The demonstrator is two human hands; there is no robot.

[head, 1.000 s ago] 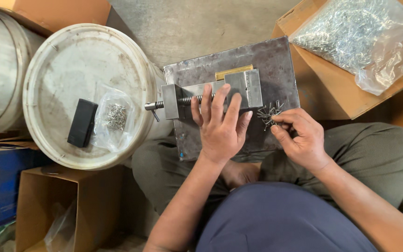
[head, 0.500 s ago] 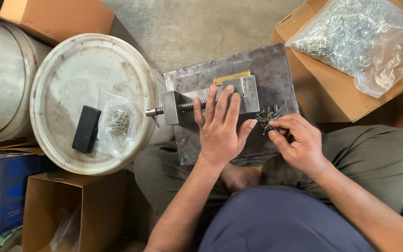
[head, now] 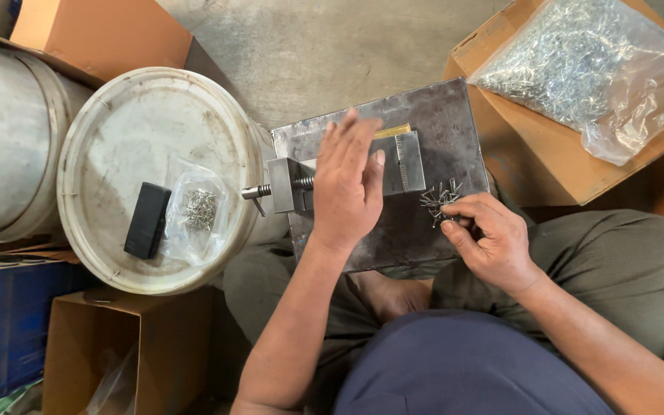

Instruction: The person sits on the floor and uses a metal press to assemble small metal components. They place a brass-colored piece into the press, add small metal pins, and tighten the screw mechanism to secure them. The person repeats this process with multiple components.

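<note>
My count from the head view: two of most things here.

I see two hands, left hand [head: 350, 184] and right hand [head: 487, 238], one small vise [head: 347, 178], one metal plate [head: 439, 127], two plastic bags of metal parts [head: 194, 211] [head: 585, 65], one black block [head: 147, 220], two drums [head: 155, 138] [head: 1, 138].

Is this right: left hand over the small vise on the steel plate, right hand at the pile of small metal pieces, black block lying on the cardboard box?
Not quite. In the head view the black block lies on the white bucket lid, beside a small clear bag, not on a cardboard box. The rest holds.
</note>
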